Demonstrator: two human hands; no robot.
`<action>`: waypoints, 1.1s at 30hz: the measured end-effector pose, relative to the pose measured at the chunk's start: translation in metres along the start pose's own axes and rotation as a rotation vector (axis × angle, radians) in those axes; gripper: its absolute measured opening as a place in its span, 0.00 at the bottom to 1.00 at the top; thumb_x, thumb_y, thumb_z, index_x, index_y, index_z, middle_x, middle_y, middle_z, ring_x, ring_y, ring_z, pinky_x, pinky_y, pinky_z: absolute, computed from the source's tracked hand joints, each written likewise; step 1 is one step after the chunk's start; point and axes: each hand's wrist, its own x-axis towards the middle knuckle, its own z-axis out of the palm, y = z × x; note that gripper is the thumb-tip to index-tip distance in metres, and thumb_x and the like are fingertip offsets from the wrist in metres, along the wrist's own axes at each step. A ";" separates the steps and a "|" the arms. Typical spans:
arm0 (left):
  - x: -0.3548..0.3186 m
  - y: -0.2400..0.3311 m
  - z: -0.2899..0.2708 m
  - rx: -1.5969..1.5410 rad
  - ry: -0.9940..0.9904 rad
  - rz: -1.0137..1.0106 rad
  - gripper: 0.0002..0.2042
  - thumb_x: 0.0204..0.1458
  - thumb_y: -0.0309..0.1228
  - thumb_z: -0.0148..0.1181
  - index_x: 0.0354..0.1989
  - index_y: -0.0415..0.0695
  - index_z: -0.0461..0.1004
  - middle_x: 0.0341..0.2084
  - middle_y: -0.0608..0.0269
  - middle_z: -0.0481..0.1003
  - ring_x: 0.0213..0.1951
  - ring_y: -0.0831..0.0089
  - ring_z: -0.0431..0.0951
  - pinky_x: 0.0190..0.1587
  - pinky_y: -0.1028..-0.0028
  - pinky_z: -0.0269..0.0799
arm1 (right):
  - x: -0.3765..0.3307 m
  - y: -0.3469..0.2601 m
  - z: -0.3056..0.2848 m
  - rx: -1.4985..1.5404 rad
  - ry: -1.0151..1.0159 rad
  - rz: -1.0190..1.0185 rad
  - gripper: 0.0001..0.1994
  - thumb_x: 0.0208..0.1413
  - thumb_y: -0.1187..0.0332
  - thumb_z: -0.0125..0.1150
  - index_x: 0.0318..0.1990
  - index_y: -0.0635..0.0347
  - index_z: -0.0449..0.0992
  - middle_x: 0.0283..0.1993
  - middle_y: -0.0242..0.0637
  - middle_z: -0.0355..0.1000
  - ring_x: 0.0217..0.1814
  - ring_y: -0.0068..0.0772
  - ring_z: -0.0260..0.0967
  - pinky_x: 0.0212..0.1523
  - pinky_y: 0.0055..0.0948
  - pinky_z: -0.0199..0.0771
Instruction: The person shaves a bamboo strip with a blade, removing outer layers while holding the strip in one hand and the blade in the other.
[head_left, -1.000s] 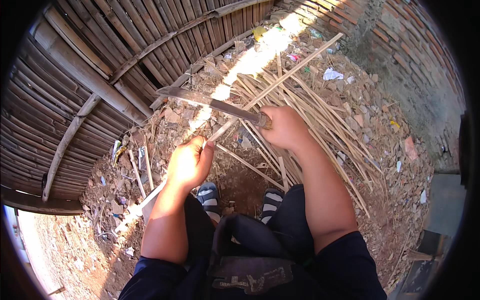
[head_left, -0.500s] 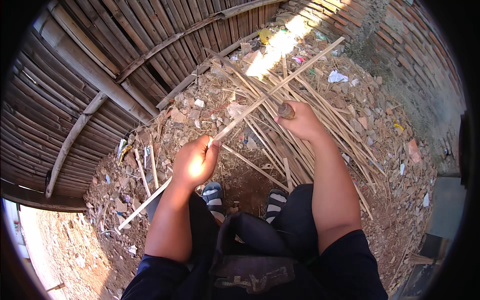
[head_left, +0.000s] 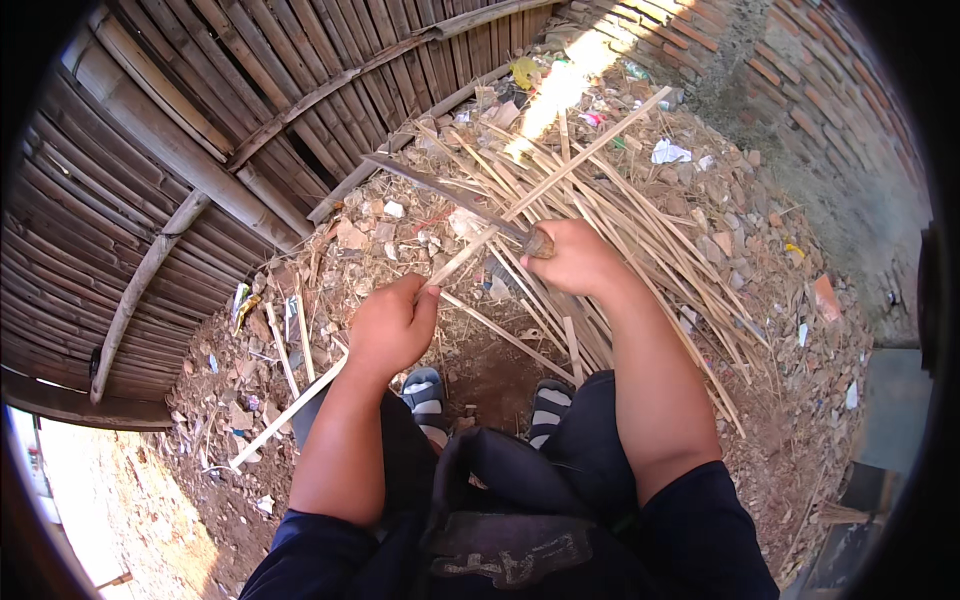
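My left hand point(head_left: 390, 322) is closed around a long pale bamboo strip point(head_left: 590, 153), which slants from beside my left leg to the far right over the pile. My right hand point(head_left: 580, 262) grips the wooden handle point(head_left: 540, 243) of a machete. Its dark, long blade point(head_left: 435, 187) points away to the far left and crosses the strip a little beyond my left hand, seemingly against it. Beneath both hands, a heap of similar bamboo strips point(head_left: 655, 245) lies on the ground.
A bamboo-slat wall point(head_left: 250, 90) curves along the left, and a brick wall point(head_left: 820, 110) stands at the right. Rubble and scraps, including a white crumpled piece point(head_left: 670, 152), cover the ground. My sandalled feet point(head_left: 425, 395) are below the hands.
My right hand has moved left and nearer to me, bringing the machete along the strip toward my left hand. The blade has swung further left. The strip has shifted slightly.
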 end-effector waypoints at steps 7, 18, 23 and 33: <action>-0.003 0.010 -0.007 0.007 0.015 0.060 0.13 0.65 0.36 0.57 0.38 0.38 0.78 0.23 0.43 0.77 0.29 0.43 0.79 0.33 0.53 0.72 | 0.010 0.020 -0.003 0.038 0.073 0.016 0.12 0.52 0.61 0.70 0.40 0.56 0.82 0.33 0.48 0.79 0.37 0.56 0.78 0.42 0.48 0.77; -0.001 0.015 -0.007 0.014 0.059 0.053 0.12 0.65 0.35 0.56 0.37 0.39 0.77 0.22 0.43 0.76 0.29 0.41 0.79 0.33 0.52 0.72 | 0.007 0.018 -0.002 0.018 0.269 -0.107 0.11 0.54 0.62 0.71 0.37 0.59 0.81 0.30 0.49 0.77 0.33 0.52 0.76 0.38 0.45 0.74; -0.005 0.007 -0.012 -0.026 0.053 0.008 0.13 0.65 0.38 0.55 0.35 0.41 0.76 0.24 0.44 0.77 0.31 0.40 0.79 0.36 0.48 0.73 | -0.005 -0.018 0.009 -0.182 0.159 -0.268 0.12 0.54 0.62 0.71 0.40 0.59 0.82 0.31 0.51 0.77 0.35 0.55 0.76 0.40 0.45 0.75; -0.002 0.011 -0.008 -0.014 0.067 0.011 0.12 0.64 0.38 0.56 0.36 0.41 0.77 0.27 0.43 0.78 0.32 0.41 0.79 0.36 0.48 0.73 | -0.007 -0.008 0.000 -0.101 0.218 -0.043 0.12 0.50 0.63 0.68 0.42 0.52 0.82 0.33 0.51 0.79 0.40 0.57 0.78 0.41 0.51 0.77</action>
